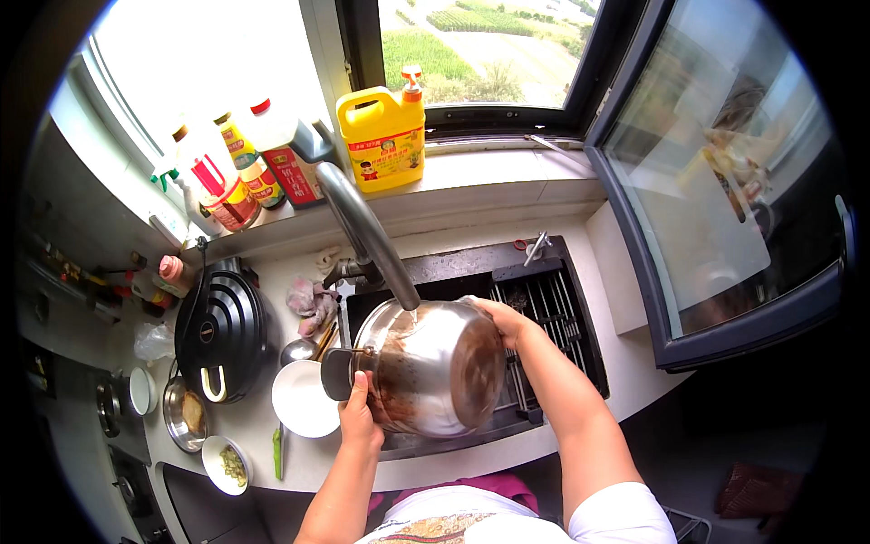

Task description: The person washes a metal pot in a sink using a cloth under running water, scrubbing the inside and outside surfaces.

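A stainless steel pot [426,363] with brown stains is tipped on its side over the black sink [580,344], its scorched base toward the right. My left hand [361,419] grips it at the near left, by the black handle [336,374], with the thumb up against the wall. On the far right side my right hand [500,319] holds the pot; its fingers are partly hidden behind the metal. The grey faucet [372,236] arches over the pot, and a little water runs from its spout onto the steel.
Left of the sink stand a white plate [306,399], a ladle [297,352], a black electric pan [222,331], a metal bowl [186,417] and a small bowl of chopped greens [227,466]. A yellow jug [385,140] and bottles line the sill. An open window sash [666,272] juts in at right.
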